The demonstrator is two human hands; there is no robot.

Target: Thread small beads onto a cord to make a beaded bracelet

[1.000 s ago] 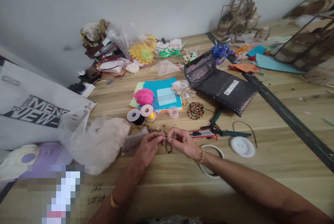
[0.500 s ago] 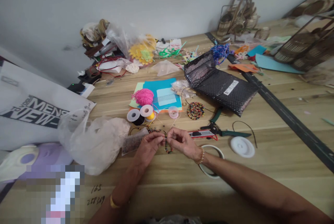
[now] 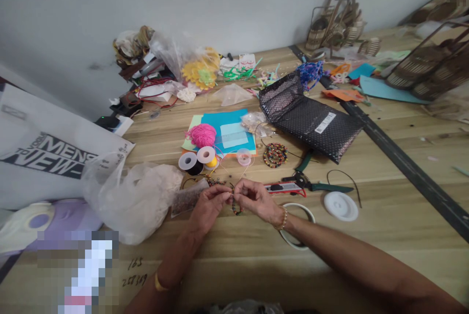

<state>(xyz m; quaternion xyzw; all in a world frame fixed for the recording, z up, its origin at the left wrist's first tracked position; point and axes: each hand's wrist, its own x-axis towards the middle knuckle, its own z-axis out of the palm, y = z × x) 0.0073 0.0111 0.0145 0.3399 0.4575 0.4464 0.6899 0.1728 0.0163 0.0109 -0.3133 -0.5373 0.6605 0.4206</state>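
Note:
My left hand (image 3: 208, 207) and my right hand (image 3: 256, 198) meet over the wooden table (image 3: 330, 255), fingertips pinched together. Between them runs a thin pale cord with small coloured beads, and a short beaded strand (image 3: 236, 209) hangs below the fingers. The cord leads up toward a small clear spool (image 3: 244, 157). A small clear bag of beads (image 3: 187, 198) lies just left of my left hand. Thread spools (image 3: 198, 159) and a pink yarn ball (image 3: 202, 135) sit a little farther back.
Pliers (image 3: 315, 186), a red cutter (image 3: 284, 187), a white lid (image 3: 340, 205) and a coiled bead bracelet (image 3: 274, 154) lie right of my hands. A black bubble mailer (image 3: 311, 118) lies beyond. A crumpled plastic bag (image 3: 132, 197) and a white tote (image 3: 47, 153) fill the left. Baskets (image 3: 337, 23) stand at the back.

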